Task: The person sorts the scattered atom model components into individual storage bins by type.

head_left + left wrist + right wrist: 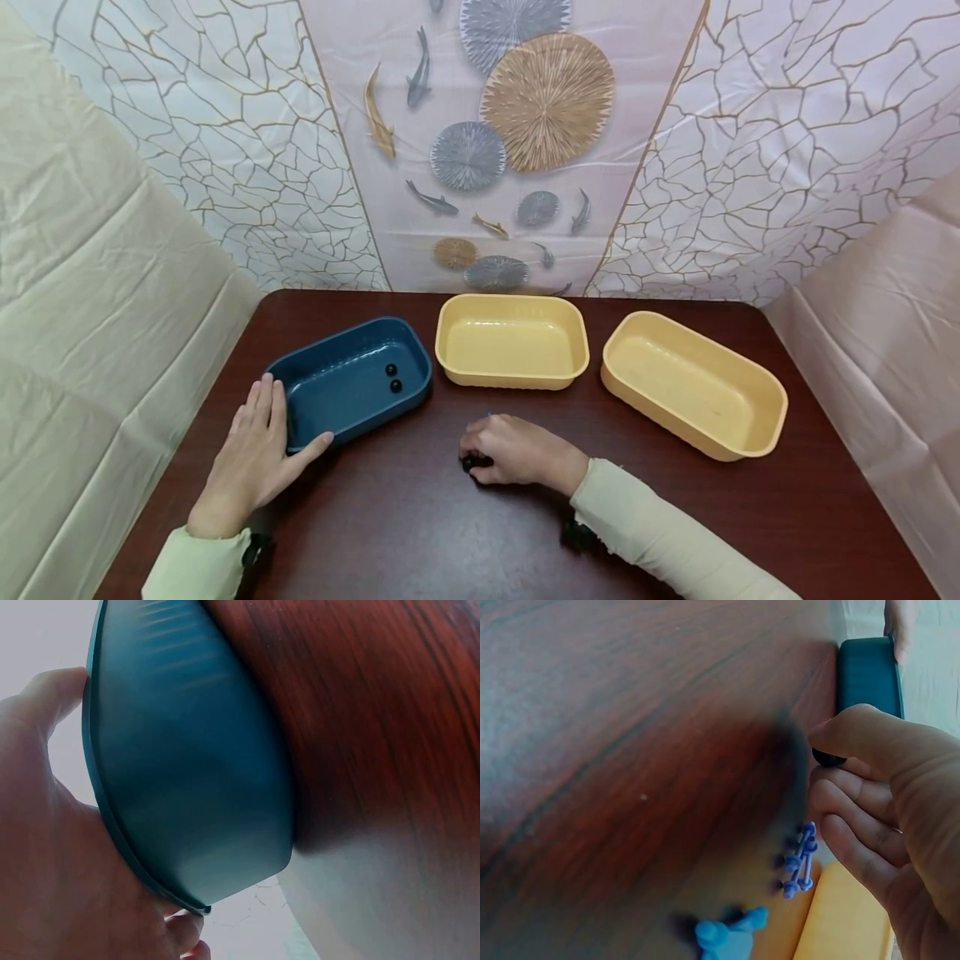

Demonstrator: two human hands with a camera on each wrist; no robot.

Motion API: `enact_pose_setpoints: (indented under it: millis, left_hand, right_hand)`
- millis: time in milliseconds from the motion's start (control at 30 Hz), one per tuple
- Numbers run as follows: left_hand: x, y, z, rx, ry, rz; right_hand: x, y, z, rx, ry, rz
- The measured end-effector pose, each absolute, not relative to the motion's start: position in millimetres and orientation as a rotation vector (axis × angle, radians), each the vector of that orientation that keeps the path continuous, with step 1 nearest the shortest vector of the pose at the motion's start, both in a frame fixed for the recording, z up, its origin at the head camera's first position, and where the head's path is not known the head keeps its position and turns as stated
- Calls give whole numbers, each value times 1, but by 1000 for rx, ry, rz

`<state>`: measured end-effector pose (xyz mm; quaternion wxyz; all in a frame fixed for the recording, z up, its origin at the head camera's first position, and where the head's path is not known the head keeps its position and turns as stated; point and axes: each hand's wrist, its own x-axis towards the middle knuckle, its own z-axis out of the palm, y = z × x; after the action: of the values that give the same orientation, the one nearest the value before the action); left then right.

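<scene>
My left hand (251, 454) rests against the near left corner of a dark blue tray (315, 421). Its fingers lie straight along the rim, and the thumb touches the front edge. Two small black balls (393, 377) lie inside the tray toward its right end. Over the middle of the table, my right hand (517, 450) pinches a black ball (829, 758) between thumb and fingers. Beside that hand in the right wrist view are a small purple toy of knobs and rods (800, 860) and a light blue toy (727, 939); the hand mostly hides them from the head view.
A yellow tray (513, 382) stands at the back centre, right of the blue one. Another yellow tray (675, 421) sits angled at the right. All stand on a dark brown wooden table (390, 525), with patterned cloth behind and plain cloth at both sides.
</scene>
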<state>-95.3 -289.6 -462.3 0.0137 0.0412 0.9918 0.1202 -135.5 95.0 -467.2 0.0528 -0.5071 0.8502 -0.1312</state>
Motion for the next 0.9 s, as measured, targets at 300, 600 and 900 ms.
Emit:
enact_pose_setpoints:
  millis: [300, 600, 900]
  left_hand:
    - [-94, -290, -463, 142, 3113, 377]
    - [-96, -291, -462, 154, 3128, 363]
    - [-95, -290, -464, 152, 3134, 356]
  right_hand:
    - [-141, 93, -460, -1509, 2554, -469]
    - [-148, 82, -445, -1525, 2550, -454]
    - [-154, 70, -431, -1569, 2584, -408]
